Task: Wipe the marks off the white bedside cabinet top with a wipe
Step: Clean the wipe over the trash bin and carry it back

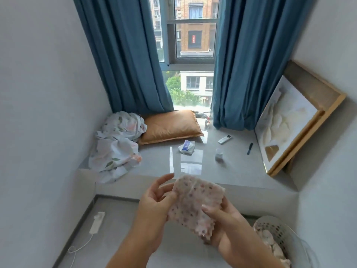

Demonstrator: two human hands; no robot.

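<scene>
I hold a pale wipe (195, 204) dotted with small dark and reddish spots, spread out in front of me above the floor. My left hand (156, 202) pinches its left edge between thumb and fingers. My right hand (222, 221) grips its lower right side, thumb on top. The wipe's lower edge looks ragged. No white bedside cabinet top shows in this view.
A glossy grey window ledge (241, 171) lies ahead with a crumpled floral sheet (116, 146), an orange pillow (170, 126), a tissue pack (186, 147), a remote (225, 139), a small white jar (218, 154), a dark pen (250, 148) and a framed picture (289, 120). A perforated white basket (278, 238) stands at lower right; a power strip (97, 222) lies on the floor at left.
</scene>
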